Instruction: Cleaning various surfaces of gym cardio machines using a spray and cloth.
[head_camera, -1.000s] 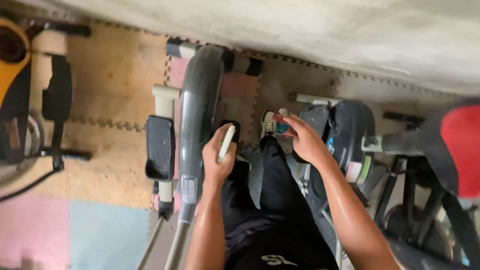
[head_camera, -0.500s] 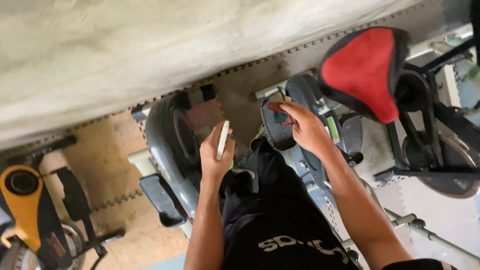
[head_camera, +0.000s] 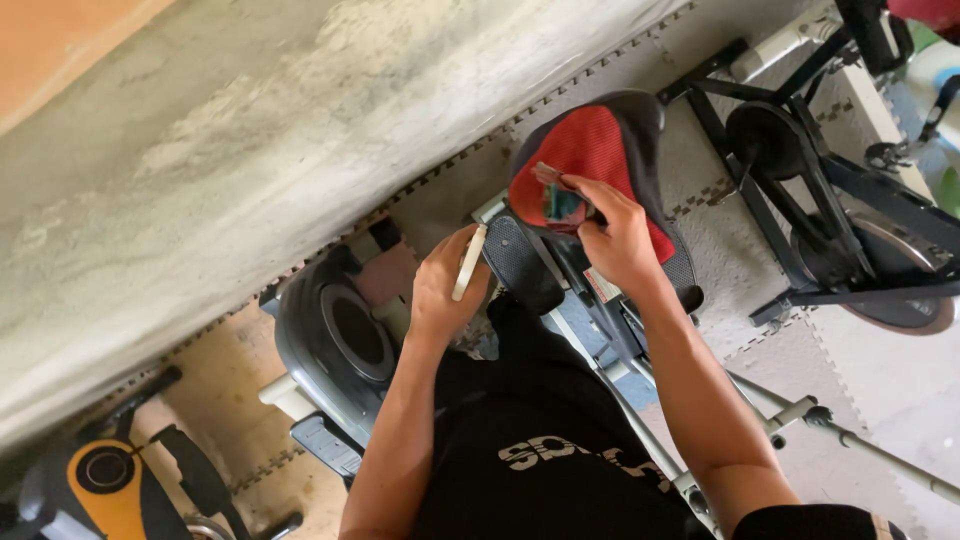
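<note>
Foam floor mats (head_camera: 890, 370) run to a concrete wall (head_camera: 250, 150) filling the upper left. At centre, the left hand (head_camera: 445, 290) grips a white stick (head_camera: 468, 263); the right hand (head_camera: 610, 235) pinches a small teal object (head_camera: 562, 203) over the red seat (head_camera: 590, 160), machines crowding both sides.

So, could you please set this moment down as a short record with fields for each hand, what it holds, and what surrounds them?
left hand: left hand closed on a flat white stick-shaped piece, held upright
right hand: right hand closed on a small teal and red item, too small to identify
below hands: grey exercise machine with a black pedal
behind right hand: red and black saddle
right side: black exercise bike frame
lower left: yellow and black machine
floor: foam mats
upper left: concrete wall
</note>
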